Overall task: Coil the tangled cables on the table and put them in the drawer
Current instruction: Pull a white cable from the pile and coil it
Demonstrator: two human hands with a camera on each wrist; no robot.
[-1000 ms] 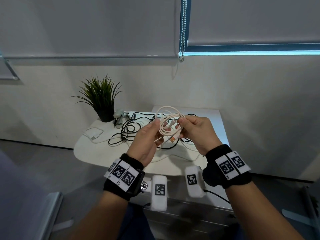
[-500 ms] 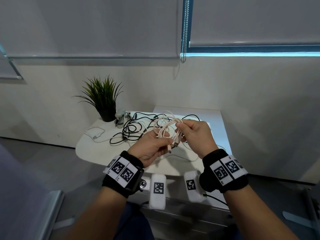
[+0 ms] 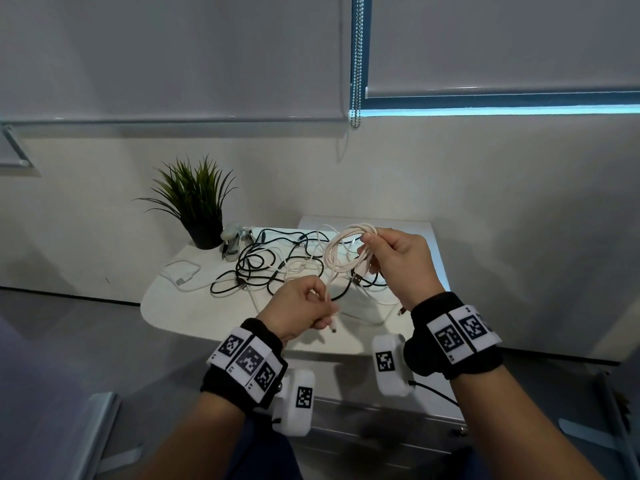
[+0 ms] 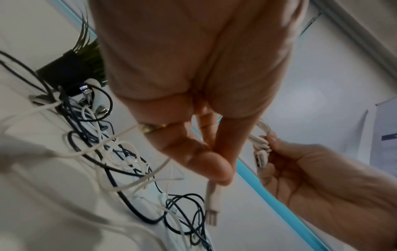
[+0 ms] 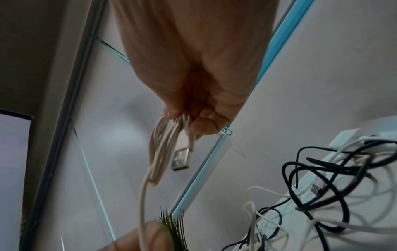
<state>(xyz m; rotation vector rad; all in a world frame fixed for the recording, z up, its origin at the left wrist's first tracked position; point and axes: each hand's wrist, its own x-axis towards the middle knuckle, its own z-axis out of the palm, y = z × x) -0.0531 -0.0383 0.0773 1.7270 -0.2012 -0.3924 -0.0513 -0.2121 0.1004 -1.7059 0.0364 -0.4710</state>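
Note:
A white USB cable [image 3: 341,252] is wound into a loose coil above the table [image 3: 194,313]. My right hand [image 3: 398,261] grips the coil's strands [image 5: 163,135], and the cable's USB-A plug [image 5: 181,158] hangs below the fingers. Lower and nearer, my left hand [image 3: 304,311] pinches the free end of the same cable, whose small plug [image 4: 212,215] pokes out below the fingertips. A tangle of black and white cables [image 3: 273,265] lies on the table behind both hands. No drawer is clearly visible.
A potted green plant [image 3: 197,206] stands at the table's back left, with a small grey device [image 3: 232,242] beside it. A white adapter with its cord [image 3: 183,273] lies at the left. The wall and window blinds rise behind the table.
My hands have separated: the left hand dropped toward me, drawing the cable's free end out of the coil, while the right hand rose slightly with the coil.

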